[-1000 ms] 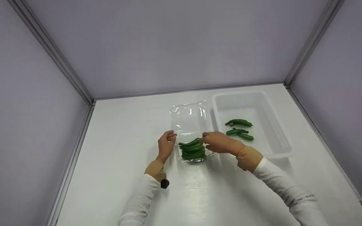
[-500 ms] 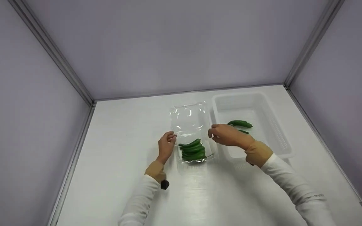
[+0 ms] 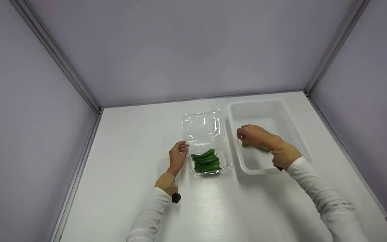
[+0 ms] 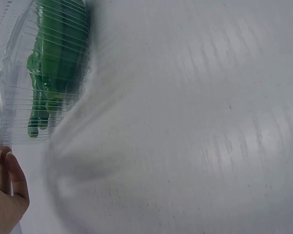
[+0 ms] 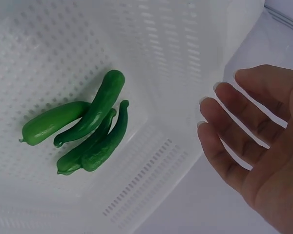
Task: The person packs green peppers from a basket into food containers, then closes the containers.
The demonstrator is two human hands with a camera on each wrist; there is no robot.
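Nothing is held in the right hand (image 5: 256, 146): its fingers are spread and nearly straight, hovering over the white perforated basket (image 5: 176, 53), right of centre in the head view. Below its palm, in the lower left of the wrist frame, four small green cucumbers (image 5: 85, 131) lie in a loose crossed heap on the basket floor, apart from the fingers.

At mid-frame in the head view the left hand (image 3: 178, 156) rests against the left edge of the clear clamshell box (image 3: 207, 148), fingertips at its rim. Whether the fingers pinch the plastic or only touch it cannot be told; the left wrist view shows only a couple of fingertips at its lower left corner. Inside the box, more green cucumbers (image 3: 207, 161) are stacked side by side.

Judging by their look, the cucumbers are light, smooth and firm, likely a bit slippery; a hold across the middle of one seems safest. The box looks thin, flexible and easily dented.

From the head view the right hand hides most of the basket's cucumbers. The left wrist picture is badly blurred.
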